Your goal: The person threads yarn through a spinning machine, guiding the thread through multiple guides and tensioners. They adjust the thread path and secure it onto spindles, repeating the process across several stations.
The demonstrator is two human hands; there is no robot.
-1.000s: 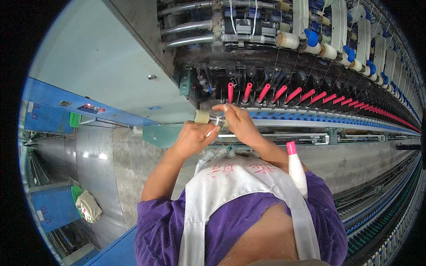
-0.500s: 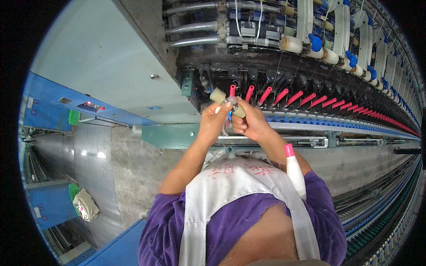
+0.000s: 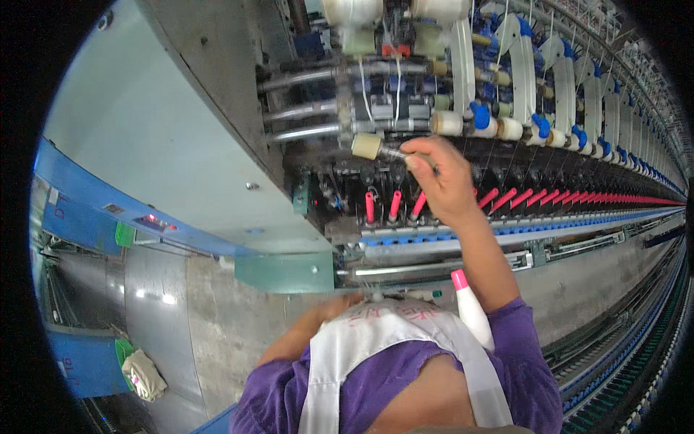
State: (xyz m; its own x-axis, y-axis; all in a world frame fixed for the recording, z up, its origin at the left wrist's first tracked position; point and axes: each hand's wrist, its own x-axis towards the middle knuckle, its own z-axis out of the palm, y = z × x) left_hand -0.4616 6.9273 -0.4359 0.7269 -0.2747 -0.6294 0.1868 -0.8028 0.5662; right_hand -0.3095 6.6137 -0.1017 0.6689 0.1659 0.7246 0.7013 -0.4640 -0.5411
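My right hand [image 3: 444, 181] is closed on a roller [image 3: 366, 146], a cream-coloured cylinder on a thin metal shaft. It holds the roller up against the spinning machine, just below the shiny metal bars [image 3: 307, 134]. The far end of the roller is hidden in my fingers. My left hand [image 3: 348, 304] is low at the front of my white apron [image 3: 390, 318], blurred, with its fingers hidden. Beneath the right hand stands a row of pink tubes [image 3: 370, 207]. A white yarn bobbin with a pink tip [image 3: 473, 311] is tucked at the apron's right side.
A pale machine cabinet [image 3: 173, 137] borders the work on the left. Cream rollers [image 3: 510, 129] and blue-tipped arms [image 3: 540, 123] run along the frame to the right. A blue-and-white rail [image 3: 434, 239] passes below the tubes. A cloth bundle [image 3: 144, 376] lies at lower left.
Both hands were together on the roller near the tubes. My right hand has carried it up to the metal bars, while my left hand has let go and dropped to the apron.
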